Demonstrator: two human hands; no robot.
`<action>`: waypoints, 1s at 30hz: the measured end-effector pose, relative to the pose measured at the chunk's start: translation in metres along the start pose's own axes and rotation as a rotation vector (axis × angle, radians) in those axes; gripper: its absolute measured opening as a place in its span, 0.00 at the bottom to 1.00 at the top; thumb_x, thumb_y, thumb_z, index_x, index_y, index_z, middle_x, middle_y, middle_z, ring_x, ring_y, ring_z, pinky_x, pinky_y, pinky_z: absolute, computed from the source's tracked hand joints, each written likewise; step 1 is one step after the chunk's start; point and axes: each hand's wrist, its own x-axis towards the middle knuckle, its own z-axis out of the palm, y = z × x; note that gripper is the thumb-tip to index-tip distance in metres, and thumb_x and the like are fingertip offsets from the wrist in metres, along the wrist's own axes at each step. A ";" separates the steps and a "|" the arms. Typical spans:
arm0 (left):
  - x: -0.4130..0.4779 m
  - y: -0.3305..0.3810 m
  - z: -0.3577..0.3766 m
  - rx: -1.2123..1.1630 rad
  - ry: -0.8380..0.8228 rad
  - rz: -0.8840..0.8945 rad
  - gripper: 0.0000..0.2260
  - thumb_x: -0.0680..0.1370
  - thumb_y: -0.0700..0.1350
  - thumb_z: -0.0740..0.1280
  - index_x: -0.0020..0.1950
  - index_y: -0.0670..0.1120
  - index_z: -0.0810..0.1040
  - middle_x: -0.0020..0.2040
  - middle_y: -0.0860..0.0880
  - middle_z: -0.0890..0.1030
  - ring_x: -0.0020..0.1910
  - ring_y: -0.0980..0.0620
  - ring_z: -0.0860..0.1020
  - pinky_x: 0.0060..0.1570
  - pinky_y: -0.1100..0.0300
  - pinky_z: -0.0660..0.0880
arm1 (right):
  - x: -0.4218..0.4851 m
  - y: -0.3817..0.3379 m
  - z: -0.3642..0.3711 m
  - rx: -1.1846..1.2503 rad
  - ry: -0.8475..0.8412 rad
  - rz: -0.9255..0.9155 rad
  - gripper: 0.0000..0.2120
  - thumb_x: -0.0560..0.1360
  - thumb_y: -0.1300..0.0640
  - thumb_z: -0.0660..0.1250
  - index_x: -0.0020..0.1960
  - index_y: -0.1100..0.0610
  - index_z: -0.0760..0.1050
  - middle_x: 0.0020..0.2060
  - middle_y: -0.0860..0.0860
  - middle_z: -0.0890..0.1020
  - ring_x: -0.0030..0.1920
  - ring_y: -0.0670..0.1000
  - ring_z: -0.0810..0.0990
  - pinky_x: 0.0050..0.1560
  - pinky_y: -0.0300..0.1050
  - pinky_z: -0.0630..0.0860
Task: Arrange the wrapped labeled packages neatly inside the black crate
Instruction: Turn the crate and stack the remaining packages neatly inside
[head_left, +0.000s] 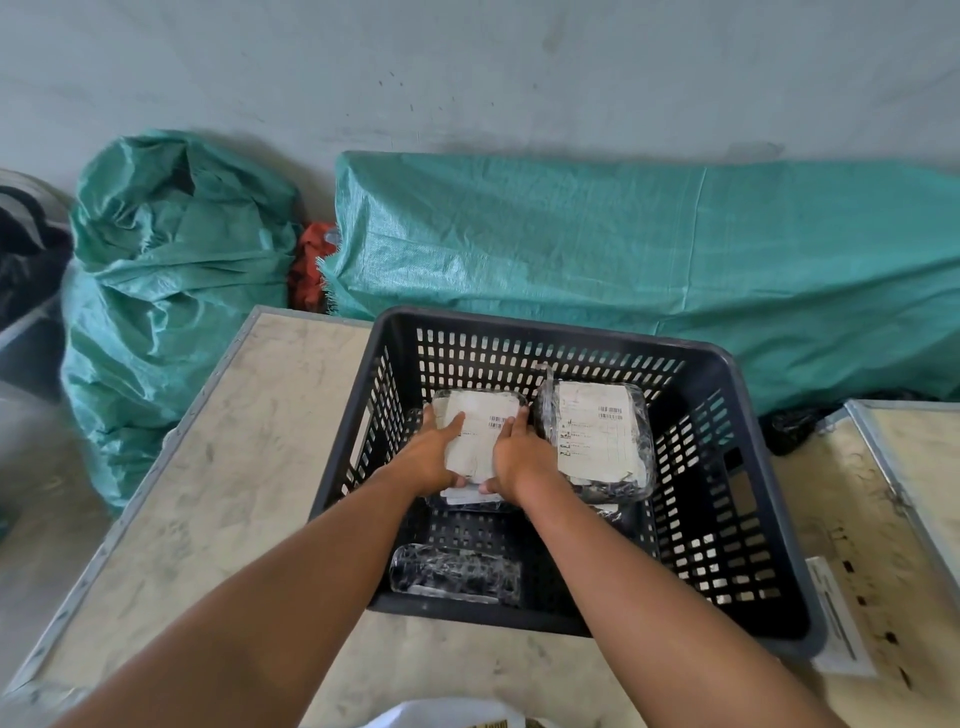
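**Both hands on the far-left package, seating it beside its neighbour**

Your left hand and right hand are both down inside the black crate, clasping one wrapped labeled package from either side. Fingers lie flat along its long edges and your thumbs hook under the near end, so each hand is closed on the package rather than spread wide.

The package sits in the far-left part of the crate, label up, and it appears to rest on another wrapped bundle beneath it, though the layers are hard to separate. Its long axis runs away from you, toward the far wall. That matters most here: the second labeled package lies just to the right, parallel and close to your right hand, with a narrow gap between the two.

A third, clear-wrapped package lies near the front wall, below your left forearm, turned crosswise to the others.

My reading is that you are squaring the held package against the left wall. Keep its edge parallel to the neighbour. The crate stands on the bench, with green woven sacks behind.
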 end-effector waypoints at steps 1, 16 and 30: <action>-0.001 0.001 0.001 0.011 0.004 0.002 0.53 0.72 0.44 0.79 0.84 0.56 0.45 0.82 0.42 0.32 0.80 0.40 0.56 0.77 0.48 0.60 | -0.001 -0.001 0.001 -0.012 0.007 -0.008 0.55 0.77 0.40 0.72 0.82 0.70 0.41 0.81 0.68 0.41 0.77 0.66 0.64 0.72 0.56 0.71; -0.056 0.042 -0.052 0.097 0.131 0.152 0.36 0.77 0.44 0.74 0.82 0.51 0.62 0.81 0.48 0.65 0.76 0.45 0.68 0.72 0.51 0.66 | -0.080 0.058 -0.023 0.812 0.066 -0.179 0.25 0.73 0.57 0.80 0.68 0.45 0.81 0.67 0.50 0.81 0.62 0.47 0.81 0.62 0.40 0.77; -0.107 0.010 -0.033 0.300 -0.572 0.128 0.42 0.72 0.41 0.75 0.81 0.62 0.61 0.79 0.54 0.68 0.72 0.51 0.70 0.63 0.60 0.67 | -0.085 0.043 0.007 0.775 -0.428 -0.400 0.20 0.69 0.56 0.84 0.54 0.36 0.86 0.49 0.31 0.85 0.52 0.31 0.81 0.53 0.31 0.75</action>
